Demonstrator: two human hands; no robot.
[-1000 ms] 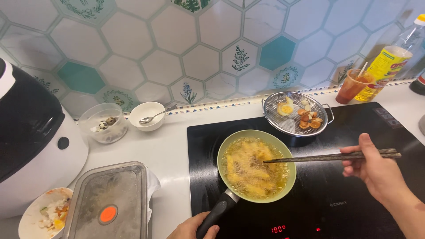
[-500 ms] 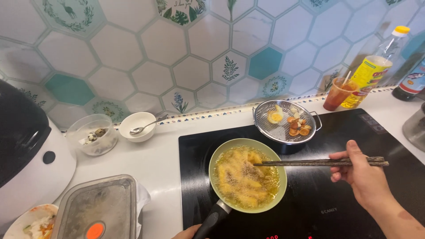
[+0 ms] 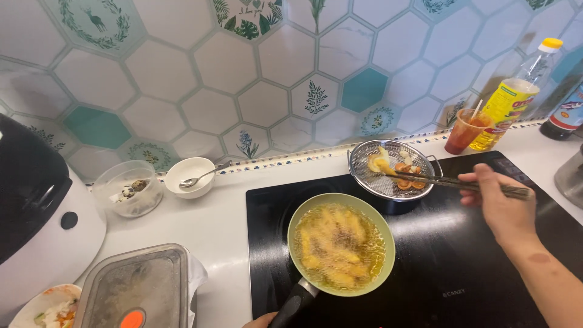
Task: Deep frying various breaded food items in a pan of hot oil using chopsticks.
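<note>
A green frying pan (image 3: 385, 238) full of bubbling oil and yellow fried pieces sits on the black cooktop (image 3: 473, 279). My left hand (image 3: 262, 320) shows only at the bottom edge, on the pan's black handle (image 3: 294, 302). My right hand (image 3: 499, 205) holds long chopsticks (image 3: 449, 181) whose tips pinch a yellow fried piece (image 3: 380, 162) over the metal mesh strainer (image 3: 386, 182), which also holds orange-brown pieces.
A white bowl with a spoon (image 3: 190, 176) and a clear bowl (image 3: 129, 189) stand at the left by the tiled wall. A black-and-white appliance (image 3: 36, 218), a lidded container (image 3: 138, 290) and a plate (image 3: 47, 307) fill the near left. An oil bottle (image 3: 516, 97), a cup of red sauce (image 3: 465, 130) and a dark bottle (image 3: 565, 115) stand at back right.
My right hand has swung the chopsticks from the frying pan over to the mesh strainer, carrying a yellow fried piece. The view has shifted slightly.
</note>
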